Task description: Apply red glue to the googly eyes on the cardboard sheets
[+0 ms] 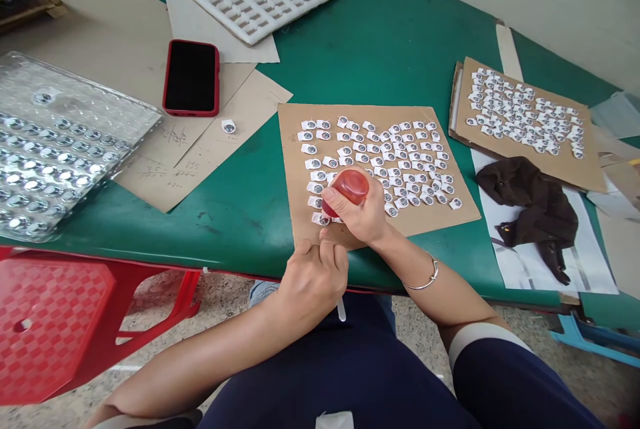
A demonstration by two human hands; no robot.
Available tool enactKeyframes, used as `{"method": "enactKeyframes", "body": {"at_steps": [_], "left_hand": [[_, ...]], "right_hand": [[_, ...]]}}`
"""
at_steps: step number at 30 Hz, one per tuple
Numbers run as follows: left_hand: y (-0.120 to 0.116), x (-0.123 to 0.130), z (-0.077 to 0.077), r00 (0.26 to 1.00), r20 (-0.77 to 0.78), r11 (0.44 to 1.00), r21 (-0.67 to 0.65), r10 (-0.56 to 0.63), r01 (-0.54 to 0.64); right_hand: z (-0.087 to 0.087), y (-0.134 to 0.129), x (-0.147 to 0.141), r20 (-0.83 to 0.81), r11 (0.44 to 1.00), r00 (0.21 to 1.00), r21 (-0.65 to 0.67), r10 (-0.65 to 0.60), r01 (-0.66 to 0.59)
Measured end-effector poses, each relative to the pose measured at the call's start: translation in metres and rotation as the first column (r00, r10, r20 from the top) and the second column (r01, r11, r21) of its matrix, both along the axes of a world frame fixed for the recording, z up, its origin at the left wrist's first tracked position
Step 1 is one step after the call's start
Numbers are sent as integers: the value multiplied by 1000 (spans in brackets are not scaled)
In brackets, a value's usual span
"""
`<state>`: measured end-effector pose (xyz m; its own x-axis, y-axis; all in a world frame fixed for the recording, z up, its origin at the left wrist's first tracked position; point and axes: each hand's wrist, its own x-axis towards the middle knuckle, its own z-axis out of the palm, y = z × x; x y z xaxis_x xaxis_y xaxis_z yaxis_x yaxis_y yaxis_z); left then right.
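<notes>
The right hand (pixel 369 219) is closed around a red squeeze bottle (pixel 351 186), its tip at the lower-left white-tabbed disc (pixel 319 218) on a cardboard sheet (pixel 295 169) on the green counter (pixel 380 42). Just beside, the left hand (pixel 315 277) is curled around what looks like a pale-handled tool (pixel 341 310).
</notes>
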<state>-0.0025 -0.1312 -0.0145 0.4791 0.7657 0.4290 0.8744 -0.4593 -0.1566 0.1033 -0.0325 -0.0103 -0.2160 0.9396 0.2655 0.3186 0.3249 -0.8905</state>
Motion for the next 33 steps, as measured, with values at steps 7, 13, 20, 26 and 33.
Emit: {"method": "enactKeyframes", "body": {"at_steps": [7, 13, 20, 26, 33], "left_hand": [[0, 0, 1, 1000, -13, 1000, -12, -13, 13], [0, -1, 1, 1000, -9, 1000, -19, -14, 14], [0, -1, 1, 1000, -11, 1000, -14, -12, 12], [0, -1, 1, 1000, 3, 1000, -20, -21, 21], [0, -1, 0, 1000, -5, 1000, -12, -19, 19]], "right_hand": [[1, 0, 0, -4, 999, 1000, 37, -12, 12], [1, 0, 0, 6, 1000, 1000, 6, 8, -8], [-1, 1, 0, -10, 1000, 1000, 4, -29, 29], [-3, 1, 0, -3, 999, 1000, -24, -28, 28], [-3, 2, 0, -3, 999, 1000, -31, -13, 13]]}}
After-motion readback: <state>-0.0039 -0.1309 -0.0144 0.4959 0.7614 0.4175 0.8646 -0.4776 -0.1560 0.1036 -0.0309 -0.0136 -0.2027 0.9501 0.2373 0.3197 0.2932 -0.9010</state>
